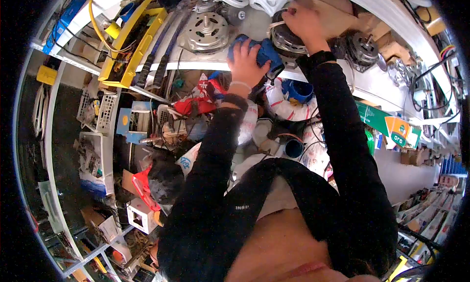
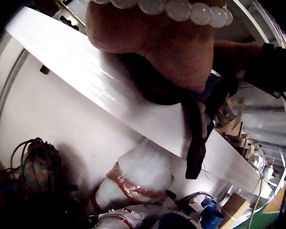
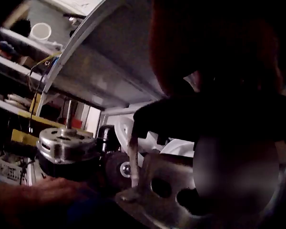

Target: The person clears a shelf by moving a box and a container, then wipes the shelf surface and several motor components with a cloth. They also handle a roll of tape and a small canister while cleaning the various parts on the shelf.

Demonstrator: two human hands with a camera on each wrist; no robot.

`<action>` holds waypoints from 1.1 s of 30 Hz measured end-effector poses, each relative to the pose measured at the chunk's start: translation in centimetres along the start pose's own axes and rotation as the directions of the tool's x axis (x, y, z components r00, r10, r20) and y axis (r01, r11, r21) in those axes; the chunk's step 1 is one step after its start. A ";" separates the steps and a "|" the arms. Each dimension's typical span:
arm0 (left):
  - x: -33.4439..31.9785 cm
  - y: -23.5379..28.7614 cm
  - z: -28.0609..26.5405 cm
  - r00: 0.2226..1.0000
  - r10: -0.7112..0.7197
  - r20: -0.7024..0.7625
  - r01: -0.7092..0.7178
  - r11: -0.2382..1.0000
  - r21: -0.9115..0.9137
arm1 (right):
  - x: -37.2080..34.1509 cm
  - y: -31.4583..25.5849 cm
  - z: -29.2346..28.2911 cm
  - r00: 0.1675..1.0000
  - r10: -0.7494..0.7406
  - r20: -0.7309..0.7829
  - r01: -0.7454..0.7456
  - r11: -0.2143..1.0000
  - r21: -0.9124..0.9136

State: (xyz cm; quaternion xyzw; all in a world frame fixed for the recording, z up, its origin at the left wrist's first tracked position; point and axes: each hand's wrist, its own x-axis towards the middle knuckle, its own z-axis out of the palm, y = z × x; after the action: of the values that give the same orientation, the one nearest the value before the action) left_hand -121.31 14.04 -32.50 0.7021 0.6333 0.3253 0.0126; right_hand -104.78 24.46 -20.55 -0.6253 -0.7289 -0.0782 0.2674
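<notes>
My left hand point(image 1: 246, 64) grips a bunched blue cloth point(image 1: 267, 54) from above, fingers spread over it and thumb at its right side. In the left wrist view a dark strap point(image 2: 195, 148) of it hangs over the shelf edge. Just to the right, my right hand point(image 1: 306, 25) holds the upper part of an electric motor point(image 1: 288, 41), fingertips at its far side. The right wrist view shows this motor's metal housing point(image 3: 155, 183) with round holes close up; the fingers above are mostly in shadow. A silver motor point(image 1: 204, 32) with an upright shaft stands left of the cloth.
A third motor point(image 1: 362, 49) sits on the right of the white shelf point(image 1: 362, 84), near crumpled foil and cardboard. White plastic parts point(image 1: 270, 0) lie behind. A yellow tray point(image 1: 132, 52) is at the left. Bags point(image 1: 289, 108) and a blue cup-like part crowd below the shelf edge.
</notes>
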 end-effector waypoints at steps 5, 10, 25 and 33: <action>0.1 0.0 0.1 1.000 0.005 0.018 -0.006 0.999 0.043 | -0.2 -0.5 0.1 0.999 0.046 0.009 -0.046 0.998 0.031; 0.0 -0.2 0.3 1.000 0.010 0.015 -0.010 0.999 0.032 | 1.7 0.6 1.4 0.998 -0.054 0.040 0.055 0.998 -0.032; -0.4 -0.5 -0.2 1.000 0.023 -0.005 -0.023 0.999 -0.037 | 0.5 -0.5 -5.5 0.895 -0.172 0.411 0.209 0.977 -0.047; -0.3 -0.7 -0.5 1.000 0.023 0.001 -0.022 0.997 -0.077 | 0.3 2.5 -6.2 0.888 -0.198 0.415 0.185 0.980 0.070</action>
State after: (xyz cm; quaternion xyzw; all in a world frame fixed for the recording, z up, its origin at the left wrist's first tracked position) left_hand -122.16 13.74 -32.48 0.7084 0.6124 0.3491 0.0365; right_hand -100.61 22.47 -15.67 -0.5486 -0.8285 0.0427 0.1042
